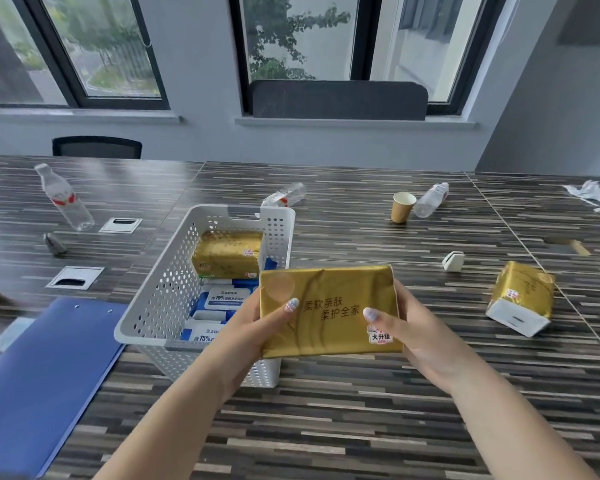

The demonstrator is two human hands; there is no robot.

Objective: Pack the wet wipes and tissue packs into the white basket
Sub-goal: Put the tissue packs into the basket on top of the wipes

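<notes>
I hold a gold tissue pack (329, 303) flat in both hands, just right of the white basket (160, 299) and over its near right corner. My left hand (257, 330) grips the pack's left end, my right hand (416, 327) its right end. Inside the basket a second gold tissue pack (227, 252) lies at the far end, and blue-and-white wet wipes packs (222, 299) lie on the bottom nearer me. Another gold tissue pack (522, 297) lies tilted on the table at the right.
A blue folder (45, 375) lies left of the basket. Plastic bottles (65, 197) (286, 195) (430, 199) and a paper cup (402, 206) stand or lie farther back. Cable ports (75, 277) are set in the table at the left. A small white object (453, 261) sits to the right.
</notes>
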